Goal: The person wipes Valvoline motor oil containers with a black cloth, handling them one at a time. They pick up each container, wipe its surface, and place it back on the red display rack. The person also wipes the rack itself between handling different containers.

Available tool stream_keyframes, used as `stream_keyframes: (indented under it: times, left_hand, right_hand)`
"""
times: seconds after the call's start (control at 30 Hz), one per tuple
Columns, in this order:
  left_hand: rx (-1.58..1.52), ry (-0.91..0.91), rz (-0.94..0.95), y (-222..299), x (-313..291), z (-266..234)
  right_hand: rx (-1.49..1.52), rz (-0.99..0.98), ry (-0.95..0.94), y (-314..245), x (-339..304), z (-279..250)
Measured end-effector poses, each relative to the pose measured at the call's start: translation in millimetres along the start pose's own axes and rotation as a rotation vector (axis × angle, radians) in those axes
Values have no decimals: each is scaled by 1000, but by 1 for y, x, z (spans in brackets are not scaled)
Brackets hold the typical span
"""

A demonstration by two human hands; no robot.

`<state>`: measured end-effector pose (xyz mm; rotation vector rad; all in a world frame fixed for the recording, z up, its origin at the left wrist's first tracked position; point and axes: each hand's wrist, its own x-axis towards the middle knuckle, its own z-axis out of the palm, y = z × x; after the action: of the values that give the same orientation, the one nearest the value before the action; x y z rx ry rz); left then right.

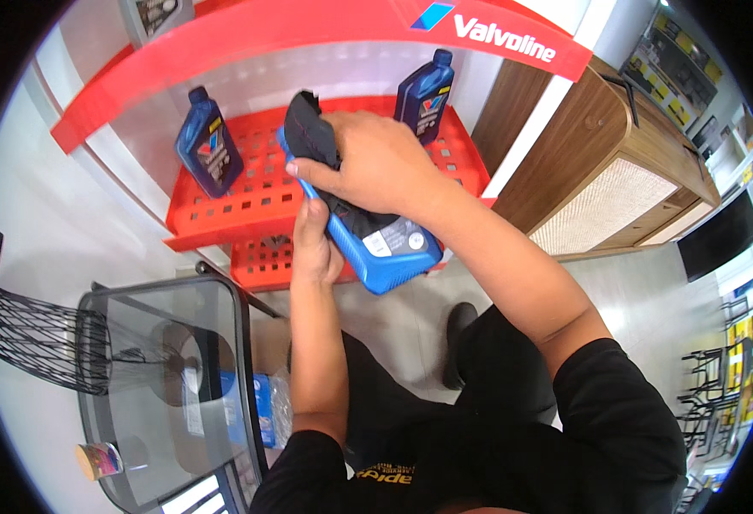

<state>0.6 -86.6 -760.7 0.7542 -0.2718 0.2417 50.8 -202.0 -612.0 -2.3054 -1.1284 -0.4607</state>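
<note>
A light-blue oil bottle (pixel 389 270) lies tilted across both my hands, just in front of the red shelf. My left hand (pixel 315 244) grips its left side from below, thumb up. Over the upper part of the bottle, my right hand (pixel 380 163) presses a bunched black cloth (pixel 309 128) against the surface. More of the dark fabric shows under the right palm, and the bottle's neck is hidden. Two dark-blue oil bottles stand upright on the perforated red shelf (pixel 256 206): one bottle (pixel 208 146) to the left, another bottle (pixel 425 98) behind my right hand.
A red header panel (pixel 325 38) crosses above the shelf, with a grey bottle (pixel 155 15) on top. At lower left stands a black-rimmed glass table (pixel 166 394) with a black mesh object (pixel 51 338) and a small jar (pixel 98 460). A wooden cabinet (pixel 616 171) is on the right.
</note>
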Motion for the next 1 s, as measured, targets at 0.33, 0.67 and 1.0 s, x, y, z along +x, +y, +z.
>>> stream_keyframes:
  times: [0.33,0.67,1.0]
  left_hand:
    - [-172,340,247,17,10,-1]
    - [-64,538,472,27,7,31]
    - [261,698,732,2,13,27]
  right_hand:
    - [817,292,-310,13,-4,20]
    - [1343,608,188,11,-65,53]
    - [1610,830,381,-17,-79,89]
